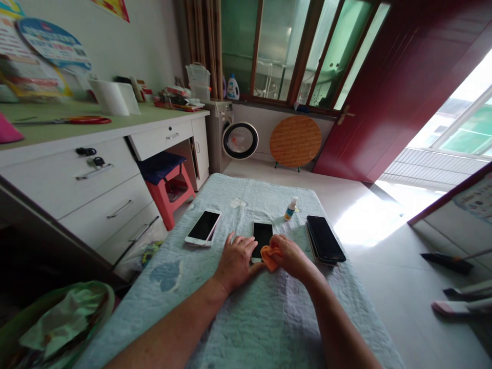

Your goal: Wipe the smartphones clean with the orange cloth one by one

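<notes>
left hand [237,258]: loosely spread, touching white phone [263,233] | right hand [289,253]: pinching orange cloth [269,259] at phone's lower corner

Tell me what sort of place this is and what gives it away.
Most likely a room in a home: a front-loading washing machine with its round door open, a white desk with drawers, and a red plastic stool partly tucked beneath it.

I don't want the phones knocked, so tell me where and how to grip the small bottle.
Probably pinch the small bottle by its body, below the white top, coming from the near side: it stands upright and narrow, with a gap on this side between the middle phone and the black phone.
</notes>
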